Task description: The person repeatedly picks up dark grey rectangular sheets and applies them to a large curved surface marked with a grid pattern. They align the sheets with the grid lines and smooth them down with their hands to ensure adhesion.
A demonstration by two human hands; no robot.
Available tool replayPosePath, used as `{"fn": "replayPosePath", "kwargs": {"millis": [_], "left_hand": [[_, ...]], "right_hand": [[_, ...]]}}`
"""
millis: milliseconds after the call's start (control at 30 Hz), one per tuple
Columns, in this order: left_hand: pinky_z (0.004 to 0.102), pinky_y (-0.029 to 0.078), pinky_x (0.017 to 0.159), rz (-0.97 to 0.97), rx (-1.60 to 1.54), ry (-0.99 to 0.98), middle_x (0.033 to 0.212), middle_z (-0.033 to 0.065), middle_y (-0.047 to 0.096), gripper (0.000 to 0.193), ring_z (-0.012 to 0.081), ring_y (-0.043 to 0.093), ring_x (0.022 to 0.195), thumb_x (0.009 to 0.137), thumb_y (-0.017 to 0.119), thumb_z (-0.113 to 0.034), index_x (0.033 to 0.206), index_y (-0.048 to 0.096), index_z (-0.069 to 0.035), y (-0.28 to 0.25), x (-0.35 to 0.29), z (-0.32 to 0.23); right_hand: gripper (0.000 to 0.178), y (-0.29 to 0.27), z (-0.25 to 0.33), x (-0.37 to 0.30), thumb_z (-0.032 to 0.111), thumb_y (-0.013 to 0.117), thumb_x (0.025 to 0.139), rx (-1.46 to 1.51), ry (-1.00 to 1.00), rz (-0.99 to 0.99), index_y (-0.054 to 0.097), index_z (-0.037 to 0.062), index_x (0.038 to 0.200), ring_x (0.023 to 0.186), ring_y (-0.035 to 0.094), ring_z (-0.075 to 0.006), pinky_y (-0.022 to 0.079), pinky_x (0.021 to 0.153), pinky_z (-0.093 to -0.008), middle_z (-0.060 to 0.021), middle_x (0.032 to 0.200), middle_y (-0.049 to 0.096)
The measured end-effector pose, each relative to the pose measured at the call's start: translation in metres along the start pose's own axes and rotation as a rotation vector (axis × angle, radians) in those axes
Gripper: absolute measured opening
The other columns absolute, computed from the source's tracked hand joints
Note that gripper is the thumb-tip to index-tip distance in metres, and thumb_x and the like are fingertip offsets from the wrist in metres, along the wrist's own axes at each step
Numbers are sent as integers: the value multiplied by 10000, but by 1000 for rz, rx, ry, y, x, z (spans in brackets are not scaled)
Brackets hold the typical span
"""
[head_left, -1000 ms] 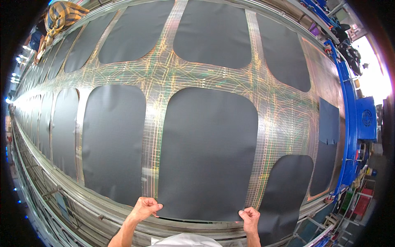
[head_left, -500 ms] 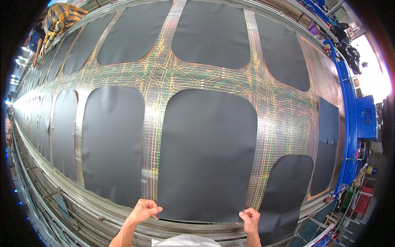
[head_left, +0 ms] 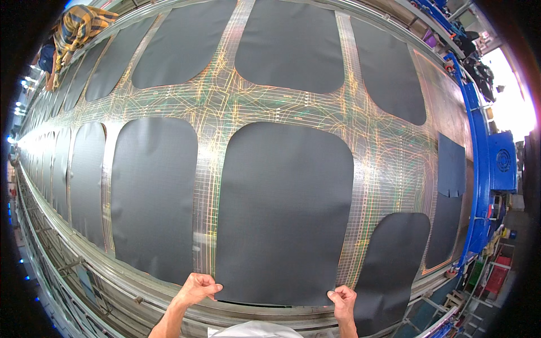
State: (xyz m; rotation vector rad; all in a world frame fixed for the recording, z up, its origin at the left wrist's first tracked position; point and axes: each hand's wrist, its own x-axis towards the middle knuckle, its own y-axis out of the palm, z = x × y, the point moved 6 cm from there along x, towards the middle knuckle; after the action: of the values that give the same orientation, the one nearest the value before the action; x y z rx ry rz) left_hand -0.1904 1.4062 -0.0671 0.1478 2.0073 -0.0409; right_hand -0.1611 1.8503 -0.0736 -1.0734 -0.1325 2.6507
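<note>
A large black sheet [head_left: 286, 214] with rounded far corners lies in front of me on a long table marked with coloured lines. At its near left corner, my left hand [head_left: 197, 288] pinches the edge between thumb and fingers. My right hand [head_left: 342, 298] grips the near right corner the same way. Between the hands the near edge hangs slightly off the table's metal rim, with a dark gap under it. To the left lies a similar black sheet [head_left: 155, 197], and a smaller black piece [head_left: 394, 253] drapes over the table edge at right.
More black sheets [head_left: 290, 45] line the far side. The table's lined surface [head_left: 270, 104] shows between them. A blue machine frame [head_left: 479, 169] crosses the right end. Beside it lie dark rectangular pieces [head_left: 449, 169]. A person in a checked cloth [head_left: 81, 28] leans over the far left.
My hands hold the sheet's corners in almost the same place. At far left, the other person's arm and hand have shifted slightly.
</note>
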Motion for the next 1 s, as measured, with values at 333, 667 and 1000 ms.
{"fn": "replayPosePath", "kwargs": {"millis": [333,667,1000], "left_hand": [[232,517,537,4,-26,-8,567,-5,595,266,63,569,529,842,758,-136,627,629,-49,-1,1,5],[238,520,550,13,-30,9,576,-5,594,263,66,575,544,844,755,-131,634,622,-44,-1,0,2],[240,547,542,17,4,-15,575,10,607,244,76,596,538,859,747,-150,669,643,-37,0,-1,-2]], "right_hand": [[180,0,-1,2,20,740,761,-13,-9,6,583,40,675,546,417,-4,294,482,-201,79,606,501],[182,2,8,1,36,744,758,-84,-61,10,584,37,673,548,410,-4,294,485,-201,77,604,502],[180,1,-1,1,21,739,759,-27,-46,6,583,29,670,542,397,-9,294,483,-213,72,585,499]]}}
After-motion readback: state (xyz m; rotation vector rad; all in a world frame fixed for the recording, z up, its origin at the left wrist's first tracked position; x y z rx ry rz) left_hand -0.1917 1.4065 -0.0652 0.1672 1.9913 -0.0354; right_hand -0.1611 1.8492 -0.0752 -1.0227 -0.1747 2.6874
